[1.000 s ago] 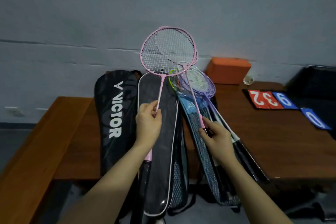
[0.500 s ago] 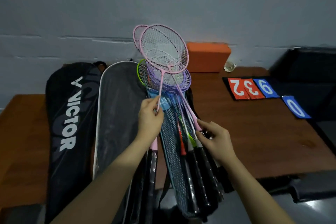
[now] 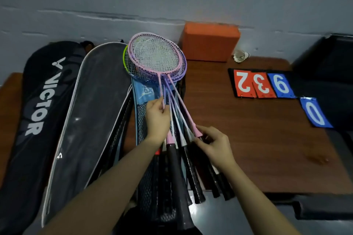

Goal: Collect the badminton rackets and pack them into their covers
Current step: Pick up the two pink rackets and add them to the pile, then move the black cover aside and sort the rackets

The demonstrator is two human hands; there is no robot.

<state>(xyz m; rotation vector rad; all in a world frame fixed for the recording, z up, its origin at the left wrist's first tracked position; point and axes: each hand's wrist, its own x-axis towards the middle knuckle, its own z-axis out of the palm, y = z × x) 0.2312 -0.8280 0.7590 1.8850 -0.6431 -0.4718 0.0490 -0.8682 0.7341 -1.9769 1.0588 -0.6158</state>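
Several rackets lie stacked on a blue mesh cover (image 3: pixel 145 93) on the wooden table (image 3: pixel 248 139). Two pink rackets (image 3: pixel 154 55) are on top, with purple and green frames under them. My left hand (image 3: pixel 157 118) pinches the shaft of one pink racket. My right hand (image 3: pixel 214 145) grips the other pink racket where its shaft meets the black handle. The black handles (image 3: pixel 193 177) stick out over the table's front edge. A grey cover with white piping (image 3: pixel 91 116) lies to the left, and beside it a black VICTOR cover (image 3: pixel 38 105).
An orange block (image 3: pixel 210 42) stands against the wall behind the racket heads, with a shuttlecock (image 3: pixel 241 56) to its right. Red and blue score number cards (image 3: pixel 261 85) lie on the table's right part. A dark object (image 3: pixel 324 59) fills the far right.
Both pink rackets have come down from a raised tilt and now lie flat on the stack, heads lined up. My view has dropped lower over the table.
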